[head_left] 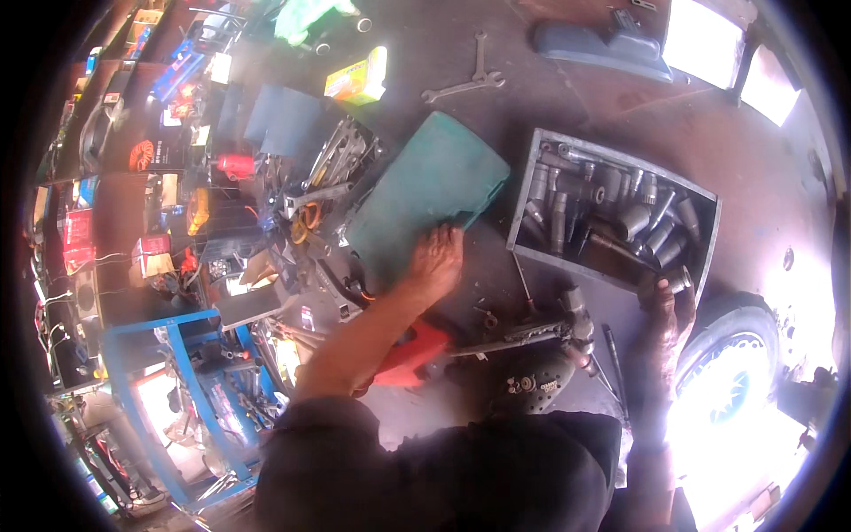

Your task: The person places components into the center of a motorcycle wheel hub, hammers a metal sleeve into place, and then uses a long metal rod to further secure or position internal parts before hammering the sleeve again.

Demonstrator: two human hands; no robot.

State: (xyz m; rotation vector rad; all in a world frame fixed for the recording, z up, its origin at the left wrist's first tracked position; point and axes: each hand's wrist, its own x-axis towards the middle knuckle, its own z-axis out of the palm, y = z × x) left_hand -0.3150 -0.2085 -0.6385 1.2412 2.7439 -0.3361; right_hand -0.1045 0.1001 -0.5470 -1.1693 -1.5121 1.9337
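A closed green plastic case (417,173) lies in the middle of the floor. My left hand (433,264) has its fingers together and bent on the case's lower right edge. My right hand (670,310) grips a short, wide metal socket (677,278) at the lower right corner of a metal box (629,155). The box holds several sockets (635,219) and bar-like steel tools. A thin screwdriver (523,284) lies between the case and the box, below my left hand's level.
Steel wrenches (474,82), a yellow box (355,78), scattered hand tools (328,160) and a heavy metal tool (576,324) lie around. Cluttered shelving (115,177) and a blue frame (177,372) line the left; a wheel (740,332) sits right. My shoe (523,381) is below.
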